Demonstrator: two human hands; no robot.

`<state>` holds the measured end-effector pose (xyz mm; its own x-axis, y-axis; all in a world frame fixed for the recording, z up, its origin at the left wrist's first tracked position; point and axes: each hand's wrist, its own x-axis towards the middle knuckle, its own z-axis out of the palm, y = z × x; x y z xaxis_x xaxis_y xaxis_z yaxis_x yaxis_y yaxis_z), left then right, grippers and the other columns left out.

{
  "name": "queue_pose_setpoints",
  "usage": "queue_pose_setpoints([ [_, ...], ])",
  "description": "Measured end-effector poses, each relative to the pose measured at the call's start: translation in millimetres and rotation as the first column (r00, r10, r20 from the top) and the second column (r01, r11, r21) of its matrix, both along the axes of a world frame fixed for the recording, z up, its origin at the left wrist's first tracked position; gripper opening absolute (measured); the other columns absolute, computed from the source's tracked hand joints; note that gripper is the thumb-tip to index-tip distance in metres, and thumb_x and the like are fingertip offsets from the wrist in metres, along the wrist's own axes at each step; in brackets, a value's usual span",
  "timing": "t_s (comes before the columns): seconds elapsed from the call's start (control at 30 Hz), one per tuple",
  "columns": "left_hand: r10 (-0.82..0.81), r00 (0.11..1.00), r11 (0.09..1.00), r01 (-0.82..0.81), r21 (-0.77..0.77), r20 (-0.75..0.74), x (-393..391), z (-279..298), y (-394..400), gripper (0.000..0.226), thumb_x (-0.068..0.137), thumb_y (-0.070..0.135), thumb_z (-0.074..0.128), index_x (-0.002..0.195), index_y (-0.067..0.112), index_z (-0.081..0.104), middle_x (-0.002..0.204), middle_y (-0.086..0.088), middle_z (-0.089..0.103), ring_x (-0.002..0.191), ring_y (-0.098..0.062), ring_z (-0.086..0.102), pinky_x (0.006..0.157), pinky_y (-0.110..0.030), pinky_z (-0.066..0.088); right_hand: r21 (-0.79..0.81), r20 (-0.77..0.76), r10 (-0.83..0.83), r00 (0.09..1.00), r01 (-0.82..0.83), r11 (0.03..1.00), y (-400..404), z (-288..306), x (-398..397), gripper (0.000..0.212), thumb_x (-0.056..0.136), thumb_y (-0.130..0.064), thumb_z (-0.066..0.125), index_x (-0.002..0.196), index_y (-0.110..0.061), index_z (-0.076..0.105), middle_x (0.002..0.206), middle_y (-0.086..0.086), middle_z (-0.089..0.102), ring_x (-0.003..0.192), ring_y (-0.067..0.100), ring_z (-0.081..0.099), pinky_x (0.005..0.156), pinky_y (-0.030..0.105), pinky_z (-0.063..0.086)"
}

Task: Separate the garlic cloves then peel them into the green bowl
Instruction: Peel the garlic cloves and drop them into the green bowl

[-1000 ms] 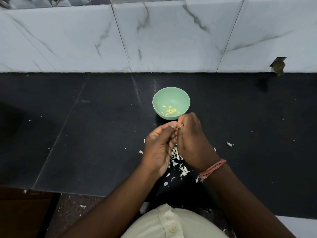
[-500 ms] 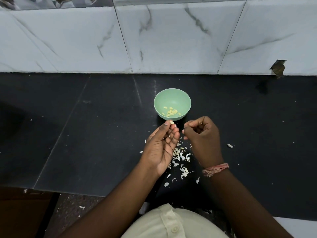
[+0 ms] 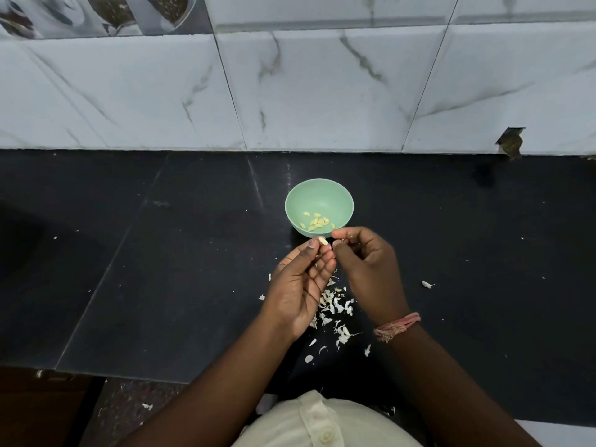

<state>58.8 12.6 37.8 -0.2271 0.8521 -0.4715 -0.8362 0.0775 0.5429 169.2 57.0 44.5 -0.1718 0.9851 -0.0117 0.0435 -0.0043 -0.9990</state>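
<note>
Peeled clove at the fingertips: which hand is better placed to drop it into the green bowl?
Left. The left hand already pinches the peeled clove just short of the green bowl; the right hand has no clove showing.

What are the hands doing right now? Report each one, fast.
Left hand: pinches a peeled garlic clove at its fingertips.
Right hand: fingers curled; whether it holds anything cannot be told.

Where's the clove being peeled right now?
The clove is pinched at the left hand fingertips, just below the green bowl rim, beside the right hand.
</note>
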Motion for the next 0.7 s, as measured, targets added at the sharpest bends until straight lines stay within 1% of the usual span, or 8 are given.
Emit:
queue_pose_setpoints([
  [0.07,-0.004,1.0,1.0,0.004,0.014,-0.021,0,2,2,0.022,0.097,0.006,0.059,0.089,0.003,0.079,0.088,-0.014,0.073,0.079,-0.016,0.072,0.076,-0.024,0.062,0.021,0.042,-0.011,0.999,0.011,1.0,3,-1,1,0.015,0.091,-0.004,0.07,0.098,-0.017,0.074,0.087,0.0,0.075,0.081,0.013,0.072,0.075,0.025,0.058],
  [0.17,0.013,0.999,1.0,-0.011,0.023,-0.05,-2,2,4,0.019,0.098,0.005,0.057,0.097,0.0,0.075,0.088,-0.015,0.074,0.077,-0.016,0.071,0.077,-0.025,0.061,0.053,0.096,-0.013,0.995,0.008,0.999,4,-3,2,0.016,0.087,-0.008,0.077,0.096,-0.021,0.074,0.089,-0.001,0.074,0.083,0.018,0.071,0.077,0.027,0.059],
  [0.3,0.008,0.992,0.999,-0.003,0.037,-0.125,-4,-3,7,0.019,0.1,0.005,0.056,0.108,-0.003,0.071,0.088,-0.016,0.073,0.075,-0.014,0.07,0.074,-0.023,0.061,0.118,0.189,-0.034,0.981,0.011,0.993,7,-5,-2,0.016,0.084,-0.013,0.081,0.094,-0.022,0.073,0.09,-0.005,0.071,0.079,0.009,0.067,0.074,0.023,0.057],
  [0.4,-0.001,0.983,0.998,0.012,0.054,-0.186,-6,-8,10,0.021,0.099,0.007,0.058,0.111,-0.005,0.07,0.1,-0.023,0.074,0.084,-0.018,0.071,0.077,-0.024,0.06,0.124,0.213,-0.038,0.976,0.012,0.992,10,-6,-3,0.014,0.085,-0.011,0.079,0.092,-0.021,0.073,0.088,-0.005,0.071,0.078,0.009,0.069,0.073,0.028,0.06],
  [0.5,0.013,0.974,0.998,0.002,0.066,-0.227,-7,-10,12,0.019,0.098,0.006,0.059,0.108,-0.004,0.072,0.101,-0.024,0.074,0.086,-0.02,0.071,0.079,-0.025,0.06,0.122,0.22,-0.041,0.975,0.014,0.992,12,-6,-5,0.012,0.087,-0.01,0.075,0.092,-0.02,0.073,0.087,-0.003,0.072,0.077,0.011,0.069,0.074,0.032,0.061],
  [0.6,0.028,0.969,0.997,-0.009,0.078,-0.245,-8,-8,14,0.02,0.097,0.005,0.06,0.109,-0.006,0.071,0.098,-0.021,0.074,0.083,-0.018,0.071,0.078,-0.024,0.06,0.1,0.208,-0.03,0.978,0.009,0.995,14,-7,-6,0.009,0.09,-0.011,0.071,0.093,-0.019,0.073,0.084,-0.002,0.073,0.078,0.013,0.071,0.075,0.037,0.061],
  [0.7,0.031,0.968,0.996,-0.01,0.085,-0.249,-8,-5,15,0.02,0.096,0.004,0.061,0.109,-0.007,0.07,0.096,-0.019,0.074,0.081,-0.016,0.07,0.076,-0.023,0.06,0.08,0.178,-0.017,0.984,0.003,0.997,15,-8,-9,0.006,0.093,-0.013,0.068,0.095,-0.018,0.072,0.086,-0.003,0.074,0.081,0.013,0.071,0.079,0.037,0.06],
])
